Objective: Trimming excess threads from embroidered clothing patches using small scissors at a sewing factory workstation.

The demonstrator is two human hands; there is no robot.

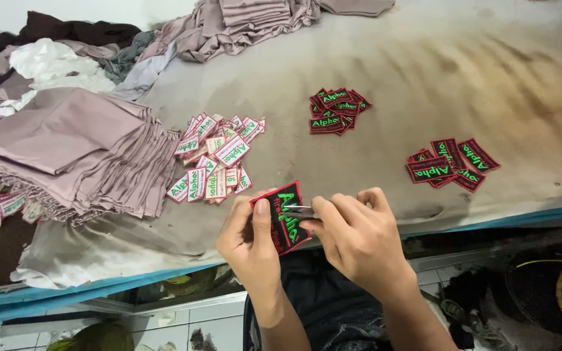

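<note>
My left hand [250,240] holds a black patch [285,216] with a red border and green lettering at the table's front edge. My right hand [356,235] pinches a small metal tool [299,210], likely tweezers or snips, whose tip rests on the patch's face. Both hands sit close together above the table edge.
Two heaps of the same black patches lie on the stained grey cloth: one at middle [335,109], one at right [451,164]. A pile of white labels [216,159] lies to the left, beside a stack of folded mauve fabric [73,149]. More mauve fabric [242,23] is at the back.
</note>
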